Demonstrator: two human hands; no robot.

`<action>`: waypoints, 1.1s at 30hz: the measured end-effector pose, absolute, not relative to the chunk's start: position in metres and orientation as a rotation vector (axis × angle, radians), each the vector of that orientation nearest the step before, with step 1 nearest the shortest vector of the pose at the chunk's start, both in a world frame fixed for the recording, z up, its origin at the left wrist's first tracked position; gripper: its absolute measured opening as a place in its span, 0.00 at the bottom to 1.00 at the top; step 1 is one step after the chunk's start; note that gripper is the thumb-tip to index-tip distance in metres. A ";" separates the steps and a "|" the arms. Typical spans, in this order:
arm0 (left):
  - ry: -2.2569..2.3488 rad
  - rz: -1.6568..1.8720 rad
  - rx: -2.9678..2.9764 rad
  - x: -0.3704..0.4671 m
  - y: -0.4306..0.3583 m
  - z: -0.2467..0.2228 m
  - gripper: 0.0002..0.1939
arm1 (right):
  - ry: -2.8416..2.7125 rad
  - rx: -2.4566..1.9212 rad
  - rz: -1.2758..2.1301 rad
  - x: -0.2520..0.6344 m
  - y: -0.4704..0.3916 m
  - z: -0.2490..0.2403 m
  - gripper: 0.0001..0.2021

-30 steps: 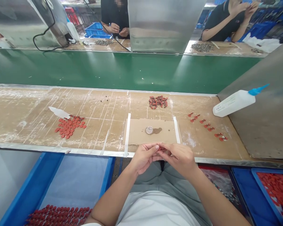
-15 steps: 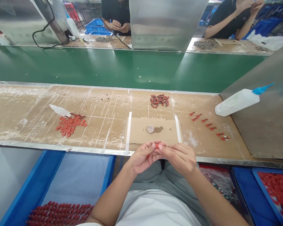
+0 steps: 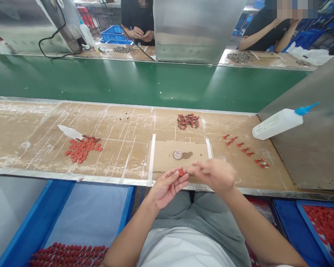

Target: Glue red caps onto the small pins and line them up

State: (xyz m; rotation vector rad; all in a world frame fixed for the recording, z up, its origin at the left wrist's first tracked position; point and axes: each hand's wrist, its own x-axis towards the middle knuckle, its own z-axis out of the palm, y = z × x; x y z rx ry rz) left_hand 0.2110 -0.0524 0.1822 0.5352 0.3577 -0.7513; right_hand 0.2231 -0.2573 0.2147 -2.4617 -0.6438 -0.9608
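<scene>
Between the thumb and fingers of my left hand [image 3: 167, 187] is a small red disc [image 3: 181, 172], held above the table's front edge. My right hand [image 3: 215, 174] is apart from it, just to the right, and smeared by motion; whether anything is in its fingers cannot be made out. Beyond both hands a small round clear dish [image 3: 177, 154] stands on a taped cardboard sheet [image 3: 161, 159], beside a dark wet stain. A heap of small red and dark parts [image 3: 188, 121] lies behind the sheet.
Red discs [image 3: 82, 150] lie in a pile at left, near a white nozzle-shaped piece [image 3: 70, 132]. Several red pieces [image 3: 245, 150] stand in a row at right, before a white bottle with a blue tip [image 3: 278, 123]. A green belt [image 3: 128, 81] runs behind. Co-workers sit across.
My right hand has pulled away from my left hand, to the right and slightly up. The red disc stays in my left fingers and now shows more fully.
</scene>
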 end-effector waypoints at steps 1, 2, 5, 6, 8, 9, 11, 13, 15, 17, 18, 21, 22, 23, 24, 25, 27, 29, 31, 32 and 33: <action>0.391 -0.726 0.543 0.211 -0.050 0.182 0.11 | -0.386 -2.526 -0.951 0.238 -0.264 0.214 0.08; 0.419 -0.701 0.546 0.211 -0.048 0.182 0.11 | -0.119 -2.557 -0.922 0.256 -0.272 0.212 0.11; 0.452 -0.651 0.534 0.209 -0.043 0.180 0.10 | 0.164 -2.622 -0.598 0.318 -0.297 0.202 0.15; 0.450 -0.642 0.532 0.208 -0.041 0.179 0.10 | 0.211 -2.633 -0.495 0.338 -0.304 0.197 0.15; 0.440 -0.633 0.537 0.206 -0.039 0.178 0.11 | 0.311 -2.635 -0.294 0.372 -0.314 0.188 0.15; 0.435 -0.627 0.543 0.205 -0.038 0.178 0.11 | 0.359 -2.637 -0.221 0.385 -0.317 0.184 0.16; 0.424 -0.613 0.561 0.203 -0.035 0.178 0.12 | 0.404 -2.651 -0.159 0.402 -0.320 0.178 0.18; 0.418 -0.605 0.580 0.203 -0.033 0.178 0.12 | 0.420 -2.673 -0.148 0.411 -0.321 0.176 0.19; 0.418 -0.599 0.594 0.203 -0.030 0.179 0.12 | 0.417 -2.701 -0.122 0.416 -0.321 0.177 0.18; 0.420 -0.590 0.599 0.203 -0.028 0.179 0.12 | 0.397 -2.738 -0.089 0.418 -0.320 0.181 0.15; 0.422 -0.584 0.599 0.203 -0.027 0.179 0.12 | 0.383 -2.760 -0.076 0.419 -0.320 0.182 0.12; 0.424 -0.568 0.598 0.204 -0.026 0.179 0.12 | 0.328 -2.828 -0.049 0.417 -0.318 0.187 0.07; 0.425 -0.565 0.597 0.204 -0.026 0.180 0.13 | 0.304 -2.848 -0.041 0.415 -0.317 0.188 0.06; 0.426 -0.561 0.596 0.204 -0.026 0.180 0.13 | 0.281 -2.865 -0.031 0.413 -0.315 0.188 0.05; 0.427 -0.557 0.595 0.205 -0.026 0.180 0.13 | 0.259 -2.876 -0.023 0.412 -0.314 0.189 0.05; 0.427 -0.554 0.594 0.205 -0.026 0.180 0.13 | 0.242 -2.882 -0.017 0.410 -0.313 0.189 0.06; 0.427 -0.548 0.592 0.204 -0.026 0.180 0.13 | 0.221 -2.874 -0.019 0.407 -0.311 0.189 0.07; 0.430 -0.541 0.589 0.204 -0.025 0.181 0.13 | 0.195 -2.836 -0.031 0.403 -0.312 0.189 0.09; 0.435 -0.530 0.584 0.204 -0.024 0.181 0.13 | 0.156 -2.768 -0.049 0.396 -0.313 0.189 0.11; 0.437 -0.524 0.580 0.204 -0.024 0.181 0.12 | 0.135 -2.727 -0.062 0.391 -0.314 0.188 0.13; 0.436 -0.521 0.577 0.204 -0.023 0.180 0.12 | 0.116 -2.686 -0.077 0.384 -0.314 0.187 0.14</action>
